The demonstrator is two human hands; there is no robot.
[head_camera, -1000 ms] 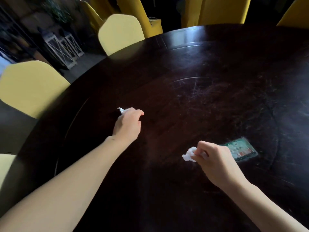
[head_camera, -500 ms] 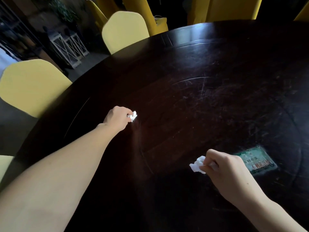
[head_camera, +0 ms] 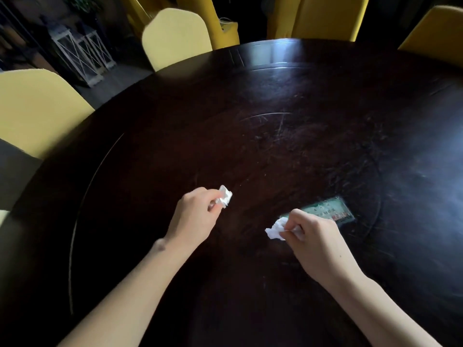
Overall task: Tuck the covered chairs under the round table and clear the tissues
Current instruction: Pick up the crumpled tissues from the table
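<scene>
Both of my hands hover over the dark round table. My left hand pinches a small crumpled white tissue at its fingertips. My right hand grips a second crumpled tissue, which sticks out to the left of the fingers. Yellow-covered chairs ring the table: one at the left edge, one at the far left, one at the far right corner.
A green printed card lies flat on the table just beyond my right hand. More yellow chairs stand behind the table's far edge. A white lattice stand is on the floor at the upper left.
My left hand has closed on its tissue and pulled it back toward me and to the right, nearer my right hand. The right hand still holds its tissue.
</scene>
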